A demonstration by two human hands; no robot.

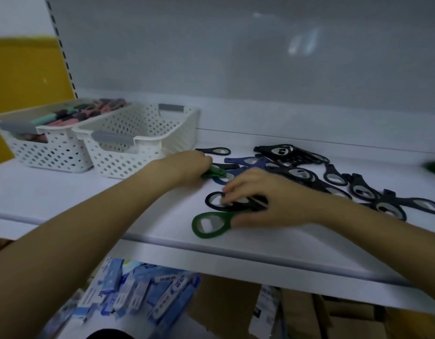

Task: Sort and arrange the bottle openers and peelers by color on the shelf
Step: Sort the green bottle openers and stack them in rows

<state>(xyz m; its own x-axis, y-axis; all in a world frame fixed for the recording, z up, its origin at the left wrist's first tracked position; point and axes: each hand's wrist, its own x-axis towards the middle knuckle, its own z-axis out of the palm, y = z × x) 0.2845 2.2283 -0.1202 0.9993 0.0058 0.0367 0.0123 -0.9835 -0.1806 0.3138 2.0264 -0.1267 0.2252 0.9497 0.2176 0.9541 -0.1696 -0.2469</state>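
Note:
Bottle openers lie scattered on the white shelf (113,204). My left hand (189,167) grips a green opener (215,172) by its handle near the basket. My right hand (263,199) lies over a black opener (215,200) and a second green opener (210,224), its thumb against the green one's handle and its fingertips on the black one. Blue openers (246,162) lie between my hands. A heap of black openers (302,165) spreads to the right.
Two white perforated baskets stand at the back left: the nearer basket (143,140) looks empty, the far basket (52,140) holds pink, teal and dark tools. Another green object (434,167) shows at the right edge. Boxed goods (133,294) lie below the shelf.

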